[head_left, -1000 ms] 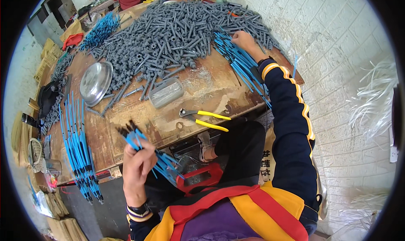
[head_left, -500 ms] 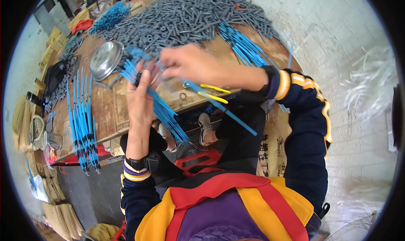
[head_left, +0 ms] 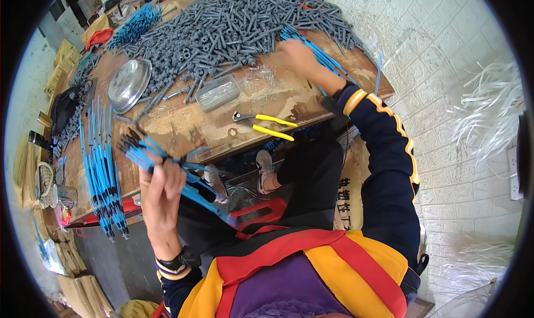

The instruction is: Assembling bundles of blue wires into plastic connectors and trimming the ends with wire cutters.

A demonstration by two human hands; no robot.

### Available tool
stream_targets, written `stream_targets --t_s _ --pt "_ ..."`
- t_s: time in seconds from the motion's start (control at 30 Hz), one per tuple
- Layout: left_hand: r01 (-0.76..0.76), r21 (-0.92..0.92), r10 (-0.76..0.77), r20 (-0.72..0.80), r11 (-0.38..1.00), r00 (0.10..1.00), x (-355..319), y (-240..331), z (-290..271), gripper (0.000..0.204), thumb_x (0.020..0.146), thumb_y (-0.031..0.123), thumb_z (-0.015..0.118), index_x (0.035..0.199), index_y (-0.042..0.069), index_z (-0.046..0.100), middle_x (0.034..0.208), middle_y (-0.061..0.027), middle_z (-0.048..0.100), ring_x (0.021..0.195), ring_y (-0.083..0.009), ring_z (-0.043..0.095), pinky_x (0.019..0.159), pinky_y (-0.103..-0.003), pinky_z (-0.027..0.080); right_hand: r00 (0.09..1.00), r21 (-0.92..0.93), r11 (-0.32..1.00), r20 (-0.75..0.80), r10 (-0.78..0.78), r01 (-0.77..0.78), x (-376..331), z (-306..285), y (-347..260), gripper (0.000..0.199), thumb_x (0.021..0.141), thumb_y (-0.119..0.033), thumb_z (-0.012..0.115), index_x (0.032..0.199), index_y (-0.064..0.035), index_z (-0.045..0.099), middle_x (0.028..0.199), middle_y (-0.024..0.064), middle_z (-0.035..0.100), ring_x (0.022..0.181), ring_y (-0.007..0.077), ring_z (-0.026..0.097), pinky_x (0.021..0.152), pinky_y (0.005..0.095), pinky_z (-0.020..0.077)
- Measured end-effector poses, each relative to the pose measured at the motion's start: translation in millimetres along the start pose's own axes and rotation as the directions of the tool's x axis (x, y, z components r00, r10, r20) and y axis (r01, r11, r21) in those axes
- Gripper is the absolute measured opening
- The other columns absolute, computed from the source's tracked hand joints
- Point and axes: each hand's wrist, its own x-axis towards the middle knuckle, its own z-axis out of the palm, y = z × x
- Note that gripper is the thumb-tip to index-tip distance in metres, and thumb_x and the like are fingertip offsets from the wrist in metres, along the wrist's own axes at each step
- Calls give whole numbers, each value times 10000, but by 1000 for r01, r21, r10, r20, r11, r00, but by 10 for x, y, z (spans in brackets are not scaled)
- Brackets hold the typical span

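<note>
My left hand (head_left: 160, 187) is closed around a bundle of thin blue rods (head_left: 197, 198) with dark ends, held over the table's front edge. Some rods fan out above the fingers, slightly smeared by motion. My right hand (head_left: 303, 59) is at the top end of another group of blue rods (head_left: 328, 62) lying on the right of the table. Its fingers are partly hidden and blurred, so I cannot make out whether they grip a rod. Between the hands, pincers with yellow handles (head_left: 272, 126) lie near the table edge.
Small grey ribbed cylinders (head_left: 239, 23) are heaped across the back of the wooden table (head_left: 172, 134). A metal bowl (head_left: 129, 84), a clear plastic box (head_left: 218, 92) and more blue rods (head_left: 100, 156) are on it. White strands (head_left: 489, 115) hang on the right wall.
My left hand has moved down and left with the bundle. My right hand has swung away to the rods at the right. The blue length that crossed the pincers is no longer there.
</note>
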Motion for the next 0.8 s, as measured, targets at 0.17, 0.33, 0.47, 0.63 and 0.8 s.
stream_targets --t_s 0.17,0.33,0.47,0.63,0.8 --pt "152 99 -175 285 983 942 -25 102 174 221 945 204 618 1082 33 590 840 -98 665 722 -172 636 658 -280 473 967 -200 953 70 247 -229 -46 328 1200 178 836 -221 618 868 -47 635 847 181 647 872 379 620 727 500 487" --pt "216 510 -258 12 832 966 456 -157 249 203 964 158 580 1104 11 590 968 -164 691 895 -239 675 799 -333 524 964 -201 943 -40 263 -265 309 182 1126 186 847 -211 614 924 -43 627 854 200 657 829 400 629 714 501 494" --pt "282 497 -279 -82 821 957 728 -282 -54 267 978 114 549 1219 0 548 1064 -187 678 1029 -271 660 922 -374 520 955 4 963 -126 269 -271 732 -389 386 190 887 -204 590 984 -42 613 840 190 667 765 350 657 686 453 513" --pt "109 289 -69 -144 951 987 729 -198 -248 348 978 130 556 1301 11 501 1140 -186 655 1058 -269 649 927 -379 520 994 584 810 112 -12 -56 609 -1128 -1078 155 955 -152 558 986 -2 581 748 64 639 655 123 618 619 301 502" --pt "-90 241 120 -113 966 986 637 -71 -187 380 950 120 607 1302 14 508 1128 -174 658 998 -254 668 904 -383 536 943 745 664 266 -199 -71 33 -1384 -2149 158 963 -136 554 1007 15 572 774 54 630 660 115 609 628 279 501"
